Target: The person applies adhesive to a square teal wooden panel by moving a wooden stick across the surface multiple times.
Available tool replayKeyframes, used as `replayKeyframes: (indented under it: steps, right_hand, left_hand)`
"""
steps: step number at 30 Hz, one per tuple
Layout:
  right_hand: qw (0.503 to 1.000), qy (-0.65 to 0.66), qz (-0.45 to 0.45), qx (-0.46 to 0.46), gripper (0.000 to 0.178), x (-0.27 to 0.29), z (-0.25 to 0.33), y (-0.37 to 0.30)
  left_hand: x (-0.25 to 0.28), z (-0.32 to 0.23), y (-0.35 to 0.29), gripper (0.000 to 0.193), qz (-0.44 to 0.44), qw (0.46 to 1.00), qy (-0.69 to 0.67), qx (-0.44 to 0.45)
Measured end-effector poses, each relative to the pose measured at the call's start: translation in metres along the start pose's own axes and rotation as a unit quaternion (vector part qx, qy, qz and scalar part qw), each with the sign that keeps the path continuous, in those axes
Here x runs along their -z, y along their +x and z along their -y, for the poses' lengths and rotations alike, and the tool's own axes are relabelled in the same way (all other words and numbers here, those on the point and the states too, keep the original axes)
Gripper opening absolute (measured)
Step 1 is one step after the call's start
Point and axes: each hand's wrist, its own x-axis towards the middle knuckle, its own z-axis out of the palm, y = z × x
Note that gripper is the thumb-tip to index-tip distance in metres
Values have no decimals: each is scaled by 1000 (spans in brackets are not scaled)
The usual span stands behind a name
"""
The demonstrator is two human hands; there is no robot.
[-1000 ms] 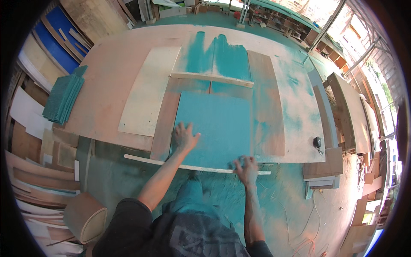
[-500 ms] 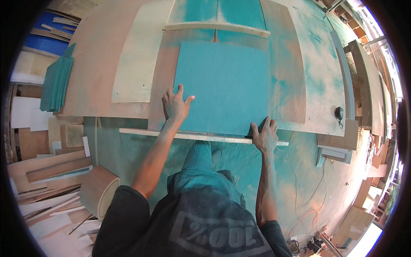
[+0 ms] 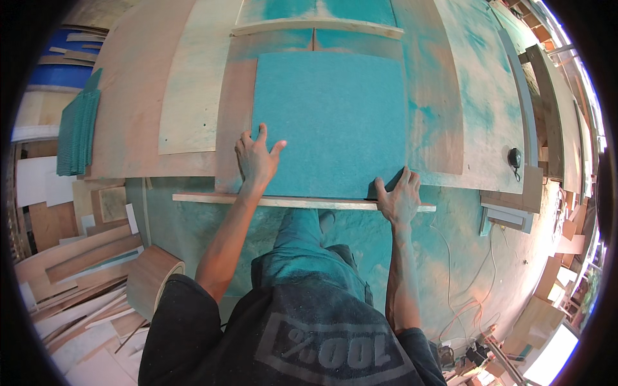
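Observation:
A flat, square-cornered teal panel (image 3: 331, 122) lies in front of me on a brown board on the worktable. At its left edge is my left hand (image 3: 256, 157), with the thumb and index finger stretched apart and the thumb over the panel's surface. My right hand (image 3: 399, 195) spans the near right corner, its thumb spread from the other fingers and the fingertips along the right edge. A dark shadow shows beside that thumb. Below the panel's near edge runs a long thin wood strip (image 3: 302, 203), partly covered by my left forearm and right hand.
Another wood strip (image 3: 315, 25) crosses beyond the panel. A stack of teal slats (image 3: 78, 132) stands at the table's left end; a small black object (image 3: 514, 158) lies at its right. Offcuts (image 3: 84, 276) and a curved wooden piece (image 3: 154, 276) are at lower left. Cords (image 3: 460, 312) trail across the floor.
The view has shifted slightly, so the panel and table sit a little higher and further left. Both hands keep their places at the panel's edges.

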Motion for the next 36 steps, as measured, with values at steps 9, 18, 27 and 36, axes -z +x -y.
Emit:
replayKeyframes:
  steps: [9, 18, 27, 36]
  right_hand:
    - [1000, 2, 1, -11, 78, 2, 0, 0]
    - [1000, -1, -20, -11, 78, -2, 0, -2]
    - [1000, 10, -8, -20, 72, 2, 3, 0]
    - [999, 23, -16, -42, 64, 2, 4, 2]
  left_hand:
    - [4, 2, 3, 79, -1, 1000, 2, -10]
    - [5, 1, 3, 80, 6, 1000, -8, 3]
    - [-5, 15, 0, 73, 7, 1000, -18, -22]
    - [-5, 18, -2, 73, -14, 999, -8, -40]
